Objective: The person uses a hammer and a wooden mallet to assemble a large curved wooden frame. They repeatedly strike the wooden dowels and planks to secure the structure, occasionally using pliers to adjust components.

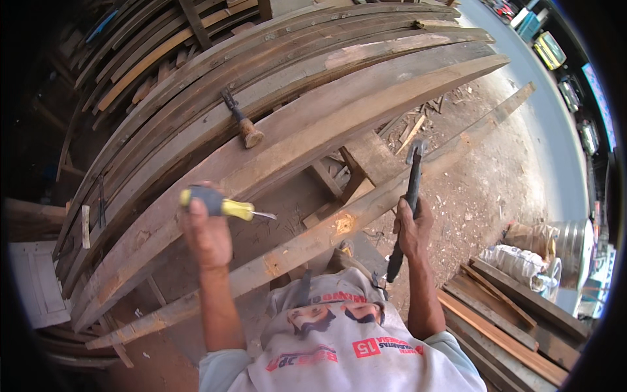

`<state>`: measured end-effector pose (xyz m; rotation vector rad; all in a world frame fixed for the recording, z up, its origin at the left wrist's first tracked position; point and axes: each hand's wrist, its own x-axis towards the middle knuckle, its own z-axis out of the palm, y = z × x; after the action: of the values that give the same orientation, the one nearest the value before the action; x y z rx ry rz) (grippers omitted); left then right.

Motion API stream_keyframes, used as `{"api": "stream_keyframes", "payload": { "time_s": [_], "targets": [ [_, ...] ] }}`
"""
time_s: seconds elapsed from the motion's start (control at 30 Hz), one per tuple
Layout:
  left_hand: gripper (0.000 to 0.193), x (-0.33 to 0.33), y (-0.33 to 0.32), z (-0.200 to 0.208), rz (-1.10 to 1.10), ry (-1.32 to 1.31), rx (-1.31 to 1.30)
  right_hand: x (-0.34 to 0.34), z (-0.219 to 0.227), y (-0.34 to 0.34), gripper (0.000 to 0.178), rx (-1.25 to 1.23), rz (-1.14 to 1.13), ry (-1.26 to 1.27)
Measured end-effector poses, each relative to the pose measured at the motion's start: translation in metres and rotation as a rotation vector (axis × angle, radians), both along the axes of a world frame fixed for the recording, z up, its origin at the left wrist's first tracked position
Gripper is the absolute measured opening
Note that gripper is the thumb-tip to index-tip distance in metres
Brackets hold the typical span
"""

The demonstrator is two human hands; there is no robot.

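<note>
My left hand [209,240] grips a yellow-and-black screwdriver [236,208] above the near edge of a thick wooden beam. Its short metal shaft points to the right, and the hand is slightly blurred. In my right hand [414,230] is a hammer [413,183], held around its black handle with the metal head pointing away from me. Beneath both hands a long narrow plank [304,243] runs diagonally, with rough, lighter patches on its face. A tool with a wooden handle and dark metal end [243,125] lies on the boards beyond the beam.
Long boards [274,85] lie side by side across the far side. Wood chips [450,219] litter the ground at right. More lumber [503,320] and a white sack [519,264] are at lower right, with a road [529,78] beyond.
</note>
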<state>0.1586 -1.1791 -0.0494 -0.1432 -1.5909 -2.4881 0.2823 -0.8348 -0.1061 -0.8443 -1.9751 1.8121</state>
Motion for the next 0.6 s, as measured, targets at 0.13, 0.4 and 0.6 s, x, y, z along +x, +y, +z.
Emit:
{"api": "stream_keyframes", "payload": {
  "time_s": [0.13,0.4,0.6],
  "targets": [
    [0.035,0.033,0.104,-0.009,-0.208,-0.232,0.308,0.012,-0.013,-0.008,0.026,-0.102,0.026,0.099],
    [0.032,0.028,0.164,-0.059,-0.222,-0.192,0.092,0.036,-0.009,0.009,0.027,-0.188,0.133,0.103],
    [0.037,0.028,0.171,-0.055,-0.330,-0.129,-0.069,0.040,-0.019,0.013,0.027,-0.232,0.247,-0.063]
  ]
}}
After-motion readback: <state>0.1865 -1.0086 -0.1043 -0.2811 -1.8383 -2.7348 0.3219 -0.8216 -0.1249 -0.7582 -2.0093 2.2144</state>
